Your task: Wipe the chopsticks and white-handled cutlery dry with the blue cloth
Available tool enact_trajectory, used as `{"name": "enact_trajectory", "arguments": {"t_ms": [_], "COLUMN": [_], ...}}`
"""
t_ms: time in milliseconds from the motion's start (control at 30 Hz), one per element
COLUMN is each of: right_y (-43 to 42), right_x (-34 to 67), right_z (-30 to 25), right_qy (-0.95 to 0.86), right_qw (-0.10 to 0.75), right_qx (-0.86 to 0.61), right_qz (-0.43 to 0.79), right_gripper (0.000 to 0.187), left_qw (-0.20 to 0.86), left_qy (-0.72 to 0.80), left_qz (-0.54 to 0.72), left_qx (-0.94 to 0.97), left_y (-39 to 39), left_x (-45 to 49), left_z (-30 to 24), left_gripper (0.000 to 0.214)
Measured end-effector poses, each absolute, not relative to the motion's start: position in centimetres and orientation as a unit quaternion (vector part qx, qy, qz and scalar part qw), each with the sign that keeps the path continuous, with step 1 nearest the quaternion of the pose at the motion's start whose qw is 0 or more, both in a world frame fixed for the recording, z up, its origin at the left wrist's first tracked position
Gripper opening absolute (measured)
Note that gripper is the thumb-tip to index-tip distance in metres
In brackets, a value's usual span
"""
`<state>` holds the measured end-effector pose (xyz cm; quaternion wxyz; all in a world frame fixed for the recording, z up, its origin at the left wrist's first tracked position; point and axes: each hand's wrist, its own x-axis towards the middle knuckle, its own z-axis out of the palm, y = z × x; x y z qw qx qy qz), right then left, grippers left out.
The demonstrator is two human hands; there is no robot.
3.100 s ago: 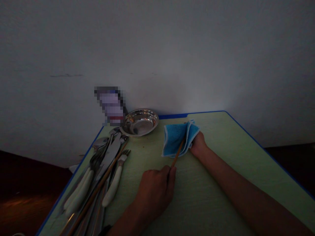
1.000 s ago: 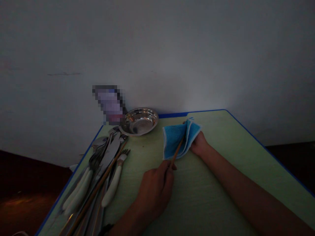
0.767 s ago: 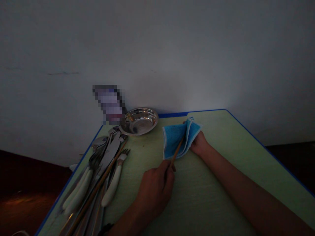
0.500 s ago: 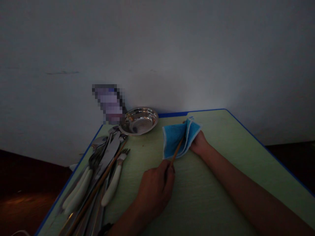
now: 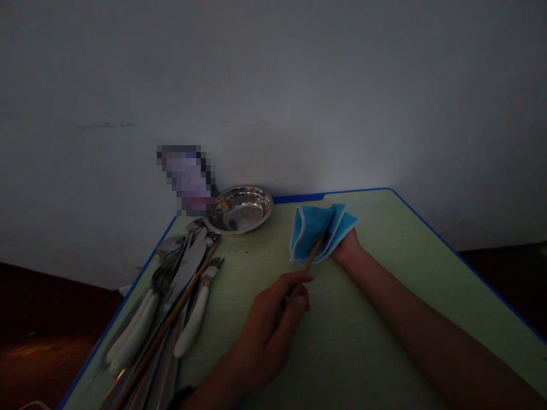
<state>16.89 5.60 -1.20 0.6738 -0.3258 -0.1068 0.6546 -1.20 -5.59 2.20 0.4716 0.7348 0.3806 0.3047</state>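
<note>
My left hand is closed loosely round the lower end of a wooden chopstick, its index finger stretched along the stick. The chopstick's far end runs into the folds of a blue cloth with a pale edge. Behind that cloth, my right hand grips it round the chopstick; most of its fingers are hidden. Left of my left hand lies a pile of cutlery, with a white-handled fork, a knife blade and another long wooden stick among several pieces.
A shiny metal bowl stands at the back of the green table, near the wall. Beside the bowl a blurred-out phone-like object leans against the wall. Blue edging runs round the tabletop.
The cloth has shifted slightly right, and its left flap has folded inward. My left hand's grip on the chopstick has loosened, with the index finger straighter.
</note>
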Motion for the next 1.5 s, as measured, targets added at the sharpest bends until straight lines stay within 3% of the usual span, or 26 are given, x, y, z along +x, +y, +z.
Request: {"name": "enact_trajectory", "arguments": {"t_ms": [167, 333, 800, 1033, 1300, 1500], "right_y": [5.1, 4.8, 4.9, 4.8, 4.9, 4.7], "right_x": [16.8, 16.9, 16.9, 16.8, 16.7, 16.7], "right_z": [-0.3, -0.1, -0.2, -0.1, -0.3, 0.0], "right_qy": [-0.064, -0.067, -0.068, -0.068, -0.078, -0.084], "right_qw": [0.611, 0.607, 0.614, 0.611, 0.622, 0.614], "right_qx": [-0.361, -0.352, -0.348, -0.344, -0.351, -0.35], "right_qz": [0.702, 0.709, 0.705, 0.71, 0.696, 0.702], "right_gripper": [0.039, 0.036, 0.029, 0.029, 0.024, 0.025], "left_qw": [0.548, 0.534, 0.415, 0.406, 0.406, 0.385], "left_qy": [0.284, 0.252, 0.343, 0.337, 0.309, 0.316], "left_qz": [0.307, 0.266, 0.277, 0.279, 0.298, 0.3], "left_qx": [0.724, 0.762, 0.796, 0.802, 0.807, 0.814], "left_y": [-5.6, -5.8, -6.0, -5.9, -5.8, -5.8], "left_x": [-2.0, -1.9, -1.4, -1.2, -1.2, -1.1], "left_z": [2.3, 2.6, 1.4, 1.5, 1.3, 1.4], "left_gripper": [0.04, 0.043, 0.004, 0.009, 0.029, 0.029]}}
